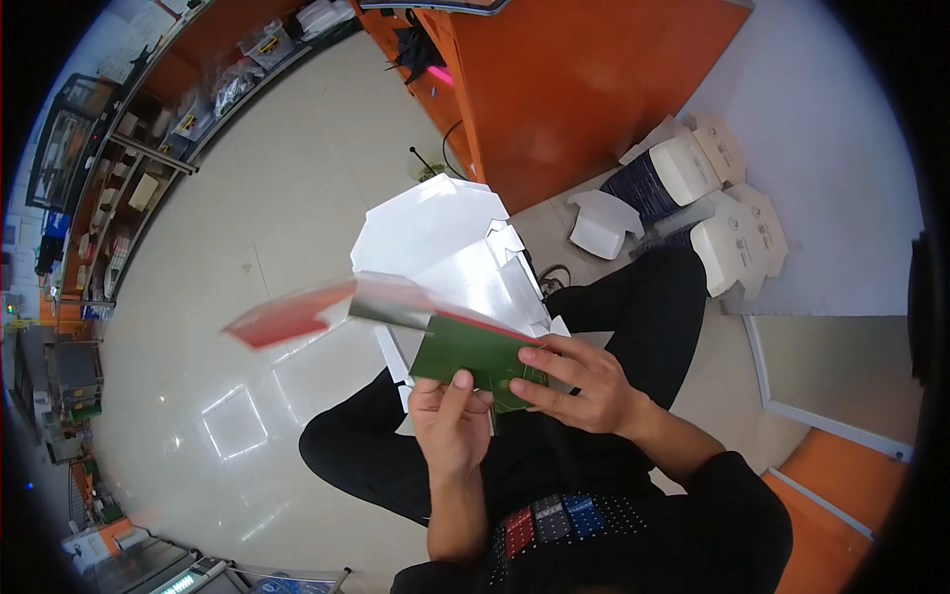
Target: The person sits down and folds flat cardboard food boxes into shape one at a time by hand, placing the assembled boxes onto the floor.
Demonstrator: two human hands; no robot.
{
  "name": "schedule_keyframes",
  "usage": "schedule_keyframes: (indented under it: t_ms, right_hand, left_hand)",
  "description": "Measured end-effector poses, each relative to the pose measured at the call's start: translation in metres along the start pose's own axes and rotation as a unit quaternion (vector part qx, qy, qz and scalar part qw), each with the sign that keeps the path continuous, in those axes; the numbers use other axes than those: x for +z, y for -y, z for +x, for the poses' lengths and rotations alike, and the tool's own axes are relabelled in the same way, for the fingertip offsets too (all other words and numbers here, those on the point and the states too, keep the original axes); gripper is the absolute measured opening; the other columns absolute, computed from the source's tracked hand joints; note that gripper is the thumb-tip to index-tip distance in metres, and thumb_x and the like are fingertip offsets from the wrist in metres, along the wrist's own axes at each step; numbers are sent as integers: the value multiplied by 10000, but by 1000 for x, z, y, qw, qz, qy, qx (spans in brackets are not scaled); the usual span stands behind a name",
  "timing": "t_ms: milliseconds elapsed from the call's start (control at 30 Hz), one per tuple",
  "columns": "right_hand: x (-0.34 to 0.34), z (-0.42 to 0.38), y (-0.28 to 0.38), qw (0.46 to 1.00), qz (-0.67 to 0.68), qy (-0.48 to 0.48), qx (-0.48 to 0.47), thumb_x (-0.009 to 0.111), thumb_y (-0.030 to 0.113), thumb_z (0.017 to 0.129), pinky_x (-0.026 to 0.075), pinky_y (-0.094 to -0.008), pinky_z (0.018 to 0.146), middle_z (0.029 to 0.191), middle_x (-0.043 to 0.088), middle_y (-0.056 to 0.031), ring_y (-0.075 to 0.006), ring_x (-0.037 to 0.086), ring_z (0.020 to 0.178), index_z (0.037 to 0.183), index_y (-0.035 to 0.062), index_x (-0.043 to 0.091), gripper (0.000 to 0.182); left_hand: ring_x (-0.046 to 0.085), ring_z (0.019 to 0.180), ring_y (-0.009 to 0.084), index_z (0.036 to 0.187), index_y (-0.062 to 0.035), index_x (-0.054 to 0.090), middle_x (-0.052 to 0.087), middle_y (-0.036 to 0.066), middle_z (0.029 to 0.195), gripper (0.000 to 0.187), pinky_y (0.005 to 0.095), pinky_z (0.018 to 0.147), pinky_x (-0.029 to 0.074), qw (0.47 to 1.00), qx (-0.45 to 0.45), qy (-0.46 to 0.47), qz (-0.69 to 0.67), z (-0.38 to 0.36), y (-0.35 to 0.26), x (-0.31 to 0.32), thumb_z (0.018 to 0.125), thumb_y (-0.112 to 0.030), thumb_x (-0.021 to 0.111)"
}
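My left hand (452, 424) grips the lower left edge of a green and red folded cardboard piece (465, 353), thumb on its green face. My right hand (586, 388) is closed on the right end of the same piece, fingers over its green side. A long red flap (297, 312) reaches out to the left and is smeared by motion. Behind it, a white open cardboard box (430, 233) lies between my legs, partly covered by the held piece. The fingers beneath the cardboard are hidden.
Dark and white cardboard boxes (683, 173) lie on the floor at the right, by the pale wall. An orange cabinet (584, 79) stands ahead. Shelves (148, 163) with bins line the far left. My crossed legs (653, 307) flank the white box.
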State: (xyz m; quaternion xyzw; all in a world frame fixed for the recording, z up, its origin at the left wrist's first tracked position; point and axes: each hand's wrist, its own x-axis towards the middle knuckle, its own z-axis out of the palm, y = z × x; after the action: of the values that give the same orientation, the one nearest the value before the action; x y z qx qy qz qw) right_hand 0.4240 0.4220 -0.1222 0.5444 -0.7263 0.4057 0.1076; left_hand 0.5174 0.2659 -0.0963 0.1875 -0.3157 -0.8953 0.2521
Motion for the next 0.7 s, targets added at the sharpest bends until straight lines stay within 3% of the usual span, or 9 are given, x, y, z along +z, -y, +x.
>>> schedule_keyframes:
  t_ms: [200, 300, 400, 567, 700]
  right_hand:
    - [-8, 9, 3, 999, -32, 6, -36, 709, 180, 828, 594, -347, 847, 1367, 604, -28, -270, 648, 1073, 1227, 237, 719, 403]
    - [-7, 11, 2, 999, -32, -11, -30, 703, 163, 830, 595, -353, 849, 1364, 604, -37, -278, 649, 1070, 1225, 225, 720, 400]
    - [-4, 11, 7, 999, -18, -30, -14, 709, 143, 829, 596, -363, 851, 1368, 593, -70, -288, 649, 1069, 1220, 205, 725, 396]
    - [9, 10, 14, 997, 10, -75, 22, 737, 109, 805, 590, -371, 843, 1402, 549, -129, -309, 643, 1082, 1217, 171, 732, 416]
    - [8, 14, 17, 997, 9, -77, 31, 748, 105, 789, 583, -361, 824, 1391, 532, -111, -302, 622, 1062, 1226, 191, 734, 446]
  left_hand:
    - [732, 902, 262, 1164, 78, 621, 707, 173, 1079, 363, 402, 770, 647, 996, 12, 46, 78, 8, -24, 2, 1080, -242, 473]
    - [727, 923, 257, 1159, 64, 631, 703, 165, 1103, 345, 395, 768, 645, 996, 24, 12, 89, -1, -20, 9, 1077, -235, 480]
    - [701, 1020, 250, 1272, 26, 583, 672, 162, 1205, 375, 408, 788, 627, 994, 54, 29, 91, -11, -11, 3, 1081, -274, 464]
    - [670, 1099, 254, 1299, -1, 574, 654, 135, 1255, 378, 410, 873, 602, 995, 86, -16, 47, -24, 8, 6, 1081, -290, 464]
    - [650, 1144, 262, 1351, -7, 525, 633, 136, 1291, 409, 411, 912, 585, 996, 79, -15, 35, -19, -2, 15, 1085, -308, 446]
